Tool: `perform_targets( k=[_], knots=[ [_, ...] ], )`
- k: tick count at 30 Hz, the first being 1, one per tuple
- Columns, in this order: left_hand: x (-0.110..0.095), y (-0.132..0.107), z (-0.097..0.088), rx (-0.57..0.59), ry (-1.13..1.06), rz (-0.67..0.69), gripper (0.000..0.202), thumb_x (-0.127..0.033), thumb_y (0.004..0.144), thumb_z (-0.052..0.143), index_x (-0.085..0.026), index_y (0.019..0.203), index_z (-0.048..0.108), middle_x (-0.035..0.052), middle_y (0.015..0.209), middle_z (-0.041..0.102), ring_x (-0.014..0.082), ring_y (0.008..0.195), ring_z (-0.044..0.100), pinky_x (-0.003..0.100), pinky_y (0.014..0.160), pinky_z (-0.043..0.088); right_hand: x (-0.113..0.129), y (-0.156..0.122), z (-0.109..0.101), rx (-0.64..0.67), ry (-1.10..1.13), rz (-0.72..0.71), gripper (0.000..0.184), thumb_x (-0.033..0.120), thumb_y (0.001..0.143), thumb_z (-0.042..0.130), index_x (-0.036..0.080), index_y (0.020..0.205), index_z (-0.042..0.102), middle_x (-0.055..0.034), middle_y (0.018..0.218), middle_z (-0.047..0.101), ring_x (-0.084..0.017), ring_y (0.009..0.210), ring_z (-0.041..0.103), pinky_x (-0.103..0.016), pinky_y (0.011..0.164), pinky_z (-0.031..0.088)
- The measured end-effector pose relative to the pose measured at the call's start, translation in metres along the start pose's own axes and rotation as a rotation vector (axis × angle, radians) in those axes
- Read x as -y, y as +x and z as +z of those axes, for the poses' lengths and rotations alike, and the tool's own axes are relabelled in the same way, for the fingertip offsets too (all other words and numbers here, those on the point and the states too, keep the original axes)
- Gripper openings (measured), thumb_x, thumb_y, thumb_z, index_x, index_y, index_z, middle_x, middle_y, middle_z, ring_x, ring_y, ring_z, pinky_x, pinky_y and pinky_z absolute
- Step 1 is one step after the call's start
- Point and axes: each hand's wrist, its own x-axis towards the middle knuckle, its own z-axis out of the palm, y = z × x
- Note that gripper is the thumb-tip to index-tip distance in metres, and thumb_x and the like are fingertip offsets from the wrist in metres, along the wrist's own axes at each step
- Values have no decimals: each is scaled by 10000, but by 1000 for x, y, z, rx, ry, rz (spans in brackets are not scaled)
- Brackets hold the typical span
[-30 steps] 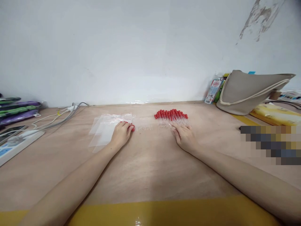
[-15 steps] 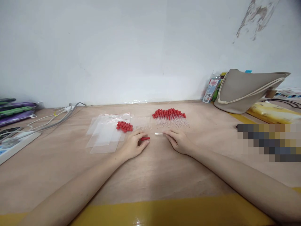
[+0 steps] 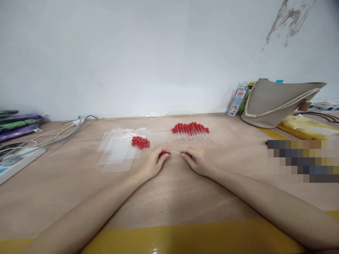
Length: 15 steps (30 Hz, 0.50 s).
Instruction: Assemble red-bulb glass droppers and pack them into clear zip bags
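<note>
Pinched in my left hand (image 3: 155, 163) is a red rubber dropper bulb (image 3: 165, 153), its narrow end pointing right. My right hand (image 3: 195, 160) grips a thin clear dropper tube (image 3: 176, 152), whose left end meets the bulb's mouth; how far it sits inside I cannot tell. Behind my left hand lies a small heap of loose red bulbs (image 3: 140, 142). Several bare clear tubes (image 3: 160, 138) rest to the right of that heap. Beyond my right hand, droppers with red bulbs on clear tubes (image 3: 192, 131) lie side by side in a row.
Clear plastic bags (image 3: 116, 151) are spread under and left of the loose bulbs. A power strip (image 3: 23, 160) with cables stands at the left. At the right are a grey bag (image 3: 275, 102), a carton (image 3: 237, 102) and a yellow packet (image 3: 304, 127). Yellow tape (image 3: 159, 236) runs along the front edge.
The bulb and the tube, apart before, have come together end to end. My right hand has shifted slightly left, and my left hand slightly right.
</note>
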Motion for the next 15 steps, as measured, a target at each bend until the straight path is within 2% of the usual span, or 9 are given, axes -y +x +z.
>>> perform_targets(
  k=[6, 11, 15],
  knots=[
    [6, -1, 7, 63, -339, -58, 150, -262, 843, 465, -148, 908, 536, 15, 790, 604, 119, 685, 593, 245, 655, 477, 1, 0, 1, 47, 25, -26, 206, 260, 856, 432, 180, 923, 610, -38, 787, 621, -137, 731, 549, -267, 686, 426],
    [7, -4, 8, 67, -303, -76, 172, -285, 830, 485, -145, 866, 578, -7, 682, 587, 102, 593, 557, 218, 590, 461, -6, 0, 1, 88, 8, -57, 215, 264, 858, 441, 177, 916, 629, -31, 726, 607, -128, 679, 537, -266, 673, 395],
    [7, -7, 8, 114, -213, -42, 189, -301, 836, 478, -172, 897, 602, -5, 731, 614, 106, 619, 560, 216, 591, 452, -13, 1, -2, 123, -86, -126, 197, 249, 858, 455, 208, 927, 635, -20, 752, 628, -115, 672, 545, -293, 721, 334]
  ],
)
